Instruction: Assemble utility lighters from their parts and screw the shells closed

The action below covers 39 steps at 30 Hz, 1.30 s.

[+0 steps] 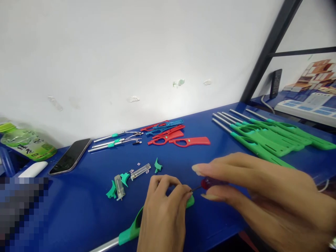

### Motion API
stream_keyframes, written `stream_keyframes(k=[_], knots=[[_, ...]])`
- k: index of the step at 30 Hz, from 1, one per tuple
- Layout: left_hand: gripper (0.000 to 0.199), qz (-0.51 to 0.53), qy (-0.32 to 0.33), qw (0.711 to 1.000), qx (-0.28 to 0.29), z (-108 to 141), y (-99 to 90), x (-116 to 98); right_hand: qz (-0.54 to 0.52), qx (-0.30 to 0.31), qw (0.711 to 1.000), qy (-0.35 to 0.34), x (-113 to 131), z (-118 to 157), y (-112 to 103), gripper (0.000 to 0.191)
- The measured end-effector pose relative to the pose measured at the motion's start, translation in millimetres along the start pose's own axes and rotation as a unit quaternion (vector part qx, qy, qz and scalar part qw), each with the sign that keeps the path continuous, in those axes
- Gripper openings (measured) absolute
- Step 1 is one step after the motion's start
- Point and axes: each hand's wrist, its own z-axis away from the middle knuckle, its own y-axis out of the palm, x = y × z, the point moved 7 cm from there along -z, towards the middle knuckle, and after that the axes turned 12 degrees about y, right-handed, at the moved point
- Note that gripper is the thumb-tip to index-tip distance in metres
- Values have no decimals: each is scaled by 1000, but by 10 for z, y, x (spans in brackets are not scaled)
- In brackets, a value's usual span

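Note:
My left hand (165, 206) is closed over a green lighter (138, 224) with a metal tube, which lies near the front edge of the blue table. In my right hand (252, 189), between thumb and fingers, is a small screwdriver (206, 183) with a dark red handle. Its thin shaft points left and reaches the left fingertips at the lighter's handle end; the tip's exact contact is hidden. Beyond my left hand lie clear fuel tanks (141, 171) and teal triggers (158, 166), with tiny pieces around them.
Several green lighters (270, 136) lie at the right. Red shells (190, 141), blue shells (168, 126) and metal tubes with wires (107, 143) rest near the wall. A phone (70, 156) and a bottle (28, 141) are at the left. A black frame post (267, 52) stands behind right.

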Motion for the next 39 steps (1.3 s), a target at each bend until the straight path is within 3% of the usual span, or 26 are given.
stream_keyframes(k=[8,19,28,33,36,39], knots=[[23,-7,-2,1000,5,50,45,19,3,44,998,-39,15,-81,25,27],[18,-8,28,999,15,116,115,50,-2,-8,1000,-14,-5,-136,67,27],[19,-20,24,999,30,80,103,36,-13,1,1000,-20,-31,-103,119,28],[17,-31,22,999,40,147,64,57,-29,37,999,-15,-77,-68,157,39],[23,-66,67,995,37,237,23,12,-49,61,997,3,-83,-65,170,42],[32,-117,119,986,28,329,8,-28,-60,32,998,8,-76,-87,154,31]])
